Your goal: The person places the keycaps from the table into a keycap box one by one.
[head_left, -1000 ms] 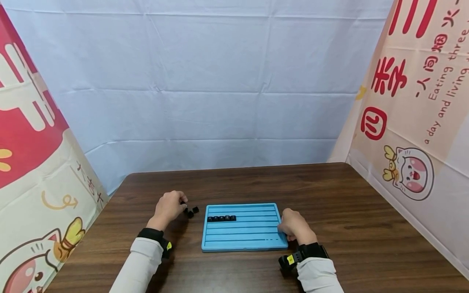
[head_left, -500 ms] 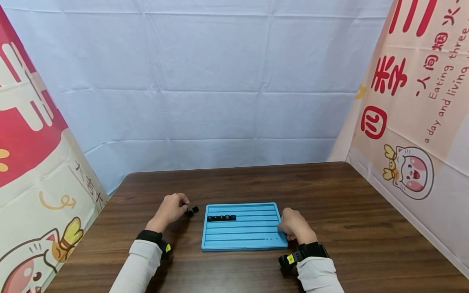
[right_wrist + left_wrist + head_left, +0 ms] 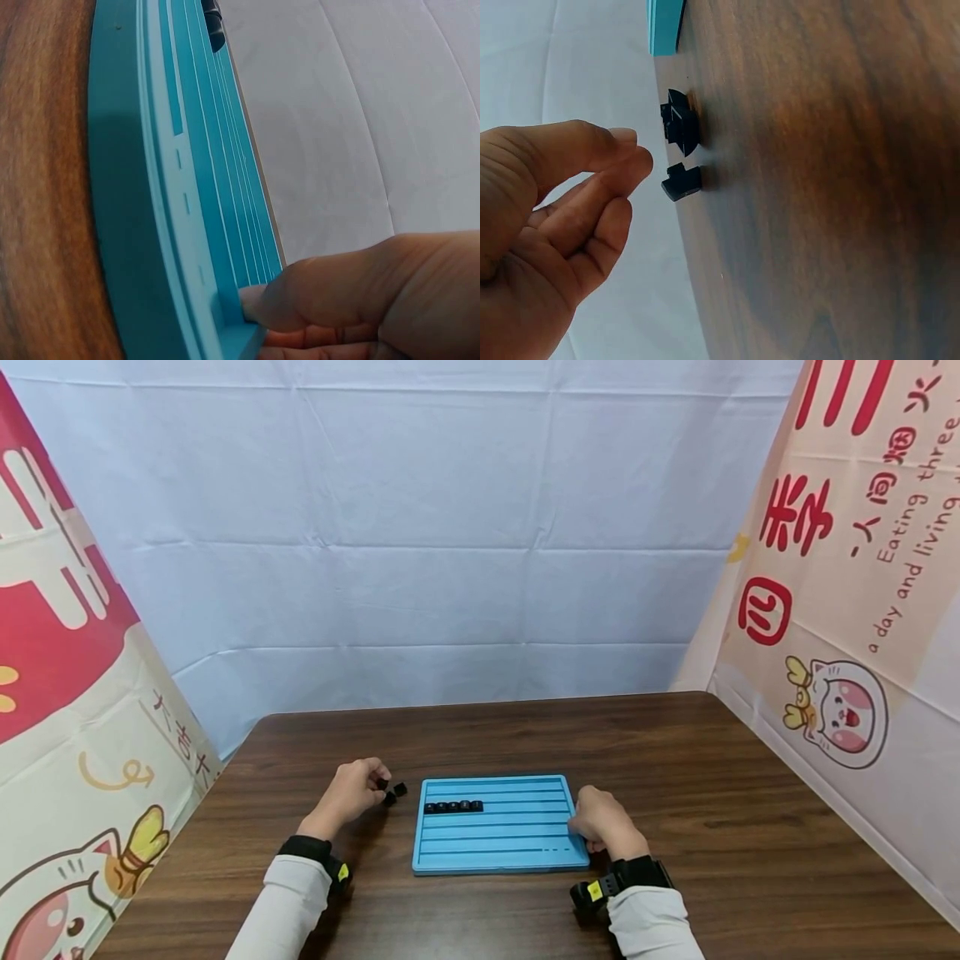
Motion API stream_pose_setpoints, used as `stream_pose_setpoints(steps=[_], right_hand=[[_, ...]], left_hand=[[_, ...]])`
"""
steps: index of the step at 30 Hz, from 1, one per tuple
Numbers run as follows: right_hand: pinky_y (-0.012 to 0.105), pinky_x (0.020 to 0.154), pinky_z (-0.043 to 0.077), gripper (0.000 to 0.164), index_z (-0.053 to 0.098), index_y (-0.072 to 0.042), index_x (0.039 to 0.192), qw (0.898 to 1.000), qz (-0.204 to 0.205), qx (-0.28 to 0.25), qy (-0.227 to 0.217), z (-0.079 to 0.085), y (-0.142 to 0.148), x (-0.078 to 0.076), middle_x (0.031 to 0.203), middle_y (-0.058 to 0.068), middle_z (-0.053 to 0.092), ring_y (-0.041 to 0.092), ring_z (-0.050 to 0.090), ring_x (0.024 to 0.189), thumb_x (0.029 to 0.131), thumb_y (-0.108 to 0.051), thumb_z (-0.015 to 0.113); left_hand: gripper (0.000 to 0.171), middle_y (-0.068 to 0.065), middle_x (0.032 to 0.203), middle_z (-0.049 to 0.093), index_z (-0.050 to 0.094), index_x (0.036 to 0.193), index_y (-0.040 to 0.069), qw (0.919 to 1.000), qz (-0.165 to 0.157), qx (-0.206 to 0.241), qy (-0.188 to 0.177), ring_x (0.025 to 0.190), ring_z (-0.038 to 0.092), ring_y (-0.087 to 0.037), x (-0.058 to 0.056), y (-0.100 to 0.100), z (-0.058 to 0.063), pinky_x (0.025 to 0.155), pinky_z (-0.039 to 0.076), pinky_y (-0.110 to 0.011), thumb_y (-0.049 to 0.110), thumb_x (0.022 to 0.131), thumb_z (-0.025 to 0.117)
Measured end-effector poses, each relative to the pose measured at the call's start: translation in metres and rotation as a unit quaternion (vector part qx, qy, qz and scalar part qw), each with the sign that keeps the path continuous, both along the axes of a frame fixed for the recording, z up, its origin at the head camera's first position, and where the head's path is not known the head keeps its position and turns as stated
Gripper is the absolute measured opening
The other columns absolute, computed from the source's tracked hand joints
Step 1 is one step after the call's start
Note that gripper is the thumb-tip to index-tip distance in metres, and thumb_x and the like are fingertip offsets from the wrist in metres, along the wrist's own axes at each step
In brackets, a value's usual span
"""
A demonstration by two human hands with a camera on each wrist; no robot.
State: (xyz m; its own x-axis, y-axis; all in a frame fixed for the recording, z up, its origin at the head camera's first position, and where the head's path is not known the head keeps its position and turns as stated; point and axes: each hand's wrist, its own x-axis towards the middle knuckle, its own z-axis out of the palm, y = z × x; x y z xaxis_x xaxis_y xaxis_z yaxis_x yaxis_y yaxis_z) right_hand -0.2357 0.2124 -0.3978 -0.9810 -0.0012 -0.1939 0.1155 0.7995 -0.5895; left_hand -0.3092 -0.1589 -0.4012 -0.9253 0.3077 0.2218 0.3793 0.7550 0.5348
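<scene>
My left hand (image 3: 351, 792) hovers beside a small group of loose black keycaps (image 3: 682, 181) on the table. Its thumb tip meets the index fingertip, the other fingers bend loosely, and nothing shows between them in the left wrist view. Two more keycaps (image 3: 679, 124) lie close together just beyond. At the right side of a blue grooved tray (image 3: 495, 856), my right hand (image 3: 606, 820) grips the edge. The right wrist view shows the thumb (image 3: 300, 296) over the rim, with the fingers partly hidden below. A row of several black keycaps (image 3: 453, 807) sits in an upper groove, at the left end.
The tray lies flat on a dark wooden table (image 3: 750, 827). A pale cloth (image 3: 435, 568) hangs behind the table's far edge. Printed cloths (image 3: 840, 610) stand at both sides. Each wrist carries a black strapped camera.
My left hand has shifted slightly right, and a keycap by its fingertips now shows more fully. My right hand, the tray and its keycap row stay put.
</scene>
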Motion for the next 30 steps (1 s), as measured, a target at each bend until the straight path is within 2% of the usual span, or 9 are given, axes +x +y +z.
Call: stream_pose_setpoints(steps=[6, 13, 18, 30], right_hand=[[0.024, 0.039, 0.038, 0.042, 0.035, -0.013, 0.052, 1.0, 0.0, -0.002, -0.003, 0.0007, 0.0, 0.0003, 0.047, 0.002, 0.036, 0.018, 0.049, 0.043, 0.085, 0.002, 0.054], [0.021, 0.036, 0.034, 0.037, 0.041, -0.01, 0.053, 1.0, 0.0, 0.009, 0.002, 0.001, -0.0007, 0.0007, 0.048, 0.006, 0.046, 0.016, 0.049, 0.041, 0.085, 0.002, 0.056], [0.021, 0.036, 0.034, 0.036, 0.042, -0.009, 0.054, 1.0, 0.001, 0.011, 0.005, 0.001, -0.0005, 0.0011, 0.049, 0.008, 0.048, 0.016, 0.05, 0.041, 0.085, 0.002, 0.057], [0.022, 0.037, 0.036, 0.034, 0.043, -0.008, 0.056, 1.0, 0.0, 0.006, 0.005, 0.0006, -0.0004, 0.0011, 0.051, 0.009, 0.049, 0.018, 0.051, 0.043, 0.085, 0.002, 0.056]], left_hand=[[0.02, -0.004, 0.086, 0.059, 0.061, 0.09, 0.006, 1.0, -0.004, 0.007, 0.005, 0.078, 0.058, -0.018, 0.0005, -0.0004, -0.0022, 0.066, 0.05, -0.034, -0.008, 0.078, 0.067], [0.019, -0.005, 0.089, 0.06, 0.062, 0.095, 0.003, 0.9999, -0.007, 0.015, -0.002, 0.08, 0.058, -0.018, 0.0016, -0.0008, -0.0053, 0.068, 0.049, -0.034, -0.008, 0.079, 0.064], [0.021, -0.008, 0.092, 0.061, 0.064, 0.099, 0.001, 0.9998, -0.011, 0.014, 0.001, 0.082, 0.057, -0.019, 0.0021, -0.0003, -0.0054, 0.07, 0.049, -0.036, -0.008, 0.08, 0.063], [0.023, -0.005, 0.09, 0.06, 0.062, 0.092, 0.007, 0.9999, -0.01, 0.009, 0.007, 0.081, 0.055, -0.019, 0.0012, 0.0016, -0.0073, 0.072, 0.048, -0.036, -0.011, 0.077, 0.064]])
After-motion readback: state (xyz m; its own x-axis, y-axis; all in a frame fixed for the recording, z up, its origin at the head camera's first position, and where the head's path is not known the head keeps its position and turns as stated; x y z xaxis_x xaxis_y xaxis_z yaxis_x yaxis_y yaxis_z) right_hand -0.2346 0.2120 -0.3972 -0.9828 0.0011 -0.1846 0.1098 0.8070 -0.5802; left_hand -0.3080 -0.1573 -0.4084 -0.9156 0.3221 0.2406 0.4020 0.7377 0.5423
